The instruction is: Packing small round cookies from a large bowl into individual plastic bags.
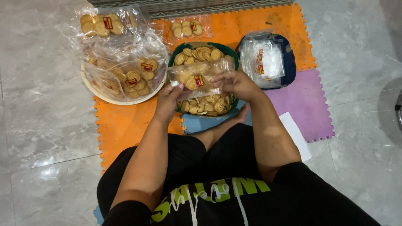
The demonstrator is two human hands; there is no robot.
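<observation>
Here, foam mats [125, 125] fill the frame's middle; the green basket [172, 58] of loose biscuits sits at upper centre. Above it, your left hand [169, 100] and right hand [236, 83] pinch the ends of a clear biscuit packet [199, 74], fingers curled.

Three round containers sit here: a green basket of loose round biscuits [204, 54], a white basin of filled clear packets [119, 99], and a dark blue bowl of empty clear bags [289, 62].
</observation>
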